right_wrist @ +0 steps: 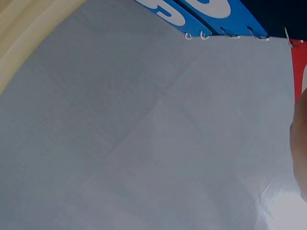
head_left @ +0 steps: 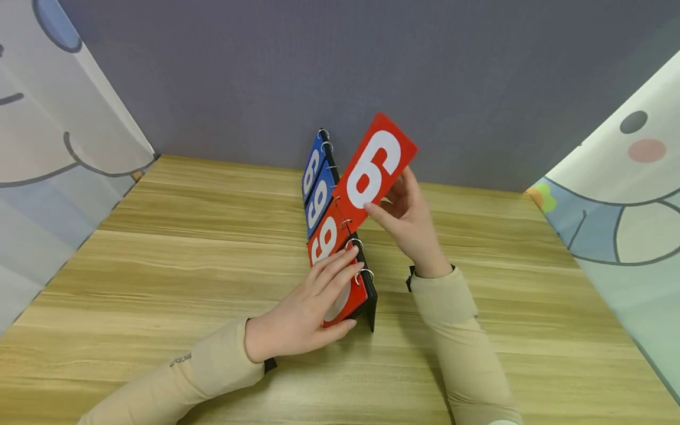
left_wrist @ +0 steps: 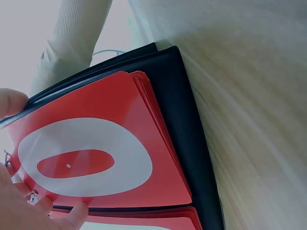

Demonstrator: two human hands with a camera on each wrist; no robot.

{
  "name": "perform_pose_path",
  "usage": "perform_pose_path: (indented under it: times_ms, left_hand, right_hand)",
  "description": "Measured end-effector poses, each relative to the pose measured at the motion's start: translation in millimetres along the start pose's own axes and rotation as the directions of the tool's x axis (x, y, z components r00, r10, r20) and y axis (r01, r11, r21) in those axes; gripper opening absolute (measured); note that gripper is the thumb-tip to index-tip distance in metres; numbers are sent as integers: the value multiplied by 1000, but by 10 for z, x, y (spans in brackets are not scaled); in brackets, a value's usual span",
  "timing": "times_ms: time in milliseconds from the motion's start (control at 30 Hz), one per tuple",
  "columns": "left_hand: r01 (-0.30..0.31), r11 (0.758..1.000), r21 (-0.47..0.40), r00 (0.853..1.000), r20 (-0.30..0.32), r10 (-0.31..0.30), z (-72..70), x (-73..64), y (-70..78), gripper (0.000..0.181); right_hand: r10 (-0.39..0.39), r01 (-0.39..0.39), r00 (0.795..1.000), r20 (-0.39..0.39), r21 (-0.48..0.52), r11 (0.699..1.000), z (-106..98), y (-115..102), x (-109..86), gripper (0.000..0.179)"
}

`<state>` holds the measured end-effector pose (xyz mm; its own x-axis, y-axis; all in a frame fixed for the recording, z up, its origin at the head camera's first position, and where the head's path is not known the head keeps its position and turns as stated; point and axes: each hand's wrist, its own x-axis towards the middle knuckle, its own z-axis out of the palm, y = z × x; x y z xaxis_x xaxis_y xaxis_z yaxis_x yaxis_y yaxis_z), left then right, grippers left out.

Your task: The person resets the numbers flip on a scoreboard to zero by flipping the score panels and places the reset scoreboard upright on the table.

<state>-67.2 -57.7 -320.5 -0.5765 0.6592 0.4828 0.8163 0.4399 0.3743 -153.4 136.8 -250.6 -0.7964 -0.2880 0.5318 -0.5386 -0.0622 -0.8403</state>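
A flip scoreboard with a black stand (head_left: 371, 316) runs away from me on the table, its number cards hung on metal rings. My right hand (head_left: 406, 221) pinches a red card (head_left: 355, 171) by its side, thumb on the front, fingers behind. That card, showing a white 6, is raised off the board, its lower edge at the rings. My left hand (head_left: 303, 304) rests across the nearest red card (left_wrist: 110, 100), which bears a white 0. Its fingertips are by the rings and its thumb is along the near end. Another red card (head_left: 313, 243) lies between them, partly covered.
Two blue cards (head_left: 319, 203) with white digits hang at the scoreboard's far end. Wood-grain table (head_left: 212, 277) surrounds the stand. Behind it rises a grey panel (head_left: 239, 77), and cartoon-printed curtains (head_left: 637, 236) flank both sides.
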Motion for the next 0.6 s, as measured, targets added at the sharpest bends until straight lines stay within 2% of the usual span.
perform_pose_path:
  times_ms: [133, 267, 367, 467, 600]
  left_hand:
    - [-7, 1000, 3, 1000, -6, 7, 8, -4, -6, 78]
    - [-15, 1000, 14, 1000, -14, 15, 14, -2, -13, 78]
    - [-19, 999, 28, 1000, -15, 19, 18, -2, -17, 78]
    - [-21, 999, 33, 1000, -12, 21, 20, -1, -19, 79]
    - [-24, 999, 33, 1000, -11, 24, 19, 2, -22, 78]
  right_hand:
    - [48, -43, 997, 55, -84, 996, 51, 53, -9, 65]
    - [70, -46, 991, 118, -191, 980, 106, 112, -8, 51]
    - [41, 12, 983, 181, -281, 960, 133, 149, 1, 40]
    - [-14, 102, 972, 236, -365, 925, 145, 171, 13, 31]
    - [-60, 178, 958, 280, -420, 890, 149, 181, 27, 23]
